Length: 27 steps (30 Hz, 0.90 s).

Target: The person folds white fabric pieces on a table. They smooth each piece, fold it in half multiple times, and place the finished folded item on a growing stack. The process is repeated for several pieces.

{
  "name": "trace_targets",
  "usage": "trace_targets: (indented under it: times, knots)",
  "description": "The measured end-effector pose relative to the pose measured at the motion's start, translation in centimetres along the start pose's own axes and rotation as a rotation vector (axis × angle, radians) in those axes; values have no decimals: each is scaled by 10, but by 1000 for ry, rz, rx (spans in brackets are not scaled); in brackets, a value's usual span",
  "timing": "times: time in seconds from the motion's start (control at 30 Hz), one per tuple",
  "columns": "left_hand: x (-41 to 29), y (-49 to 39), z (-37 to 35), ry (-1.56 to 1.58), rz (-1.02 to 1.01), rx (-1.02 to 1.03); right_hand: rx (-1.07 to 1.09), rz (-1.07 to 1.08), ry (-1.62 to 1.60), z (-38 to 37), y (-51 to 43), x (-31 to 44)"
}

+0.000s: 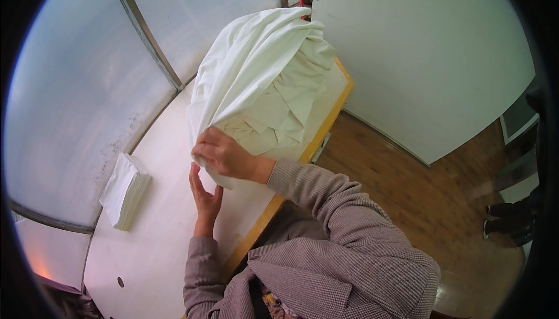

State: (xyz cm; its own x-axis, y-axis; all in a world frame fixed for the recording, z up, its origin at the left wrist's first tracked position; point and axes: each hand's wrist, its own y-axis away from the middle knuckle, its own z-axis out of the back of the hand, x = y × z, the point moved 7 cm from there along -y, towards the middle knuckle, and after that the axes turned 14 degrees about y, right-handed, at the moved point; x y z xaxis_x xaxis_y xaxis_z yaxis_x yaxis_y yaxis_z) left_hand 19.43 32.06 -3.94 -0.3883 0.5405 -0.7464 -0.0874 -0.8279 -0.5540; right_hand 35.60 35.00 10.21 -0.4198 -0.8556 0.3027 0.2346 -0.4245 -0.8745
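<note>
A large heap of white cloth (257,65) lies loosely folded and wrinkled on a white table with a yellow edge. My right hand (222,153) grips the near end of this cloth, its fingers bunched around the fabric. Just below it, my left hand (206,196) is raised with thumb and fingers apart, close under the cloth's hanging corner; whether its fingertips touch the fabric I cannot tell. To the left, a neat stack of folded white cloths (125,191) rests on the table near the window side.
The white tabletop (148,249) has a small round hole at its lower left. Frosted window panels (87,92) border the table's far side. A white partition (415,57) stands at the right, beside a wooden floor (371,157). Another person's legs (508,218) show at the far right.
</note>
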Motion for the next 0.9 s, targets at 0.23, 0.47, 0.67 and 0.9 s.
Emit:
trace_targets:
  times: [0.23, 0.47, 0.67, 0.9]
  knots:
    - [-44, -6, -5, 160, 21, -103, 52, -15, -152, -25, 26, 44]
    - [-31, 9, 45, 299, 83, -327, 54, -30, -249, -26, 43, 64]
    - [-85, 30, 110, -292, -220, -288, 244, -122, -293, -37, 66, 84]
    - [-97, 84, 166, -424, -169, -313, 275, -33, 60, -24, 84, 55]
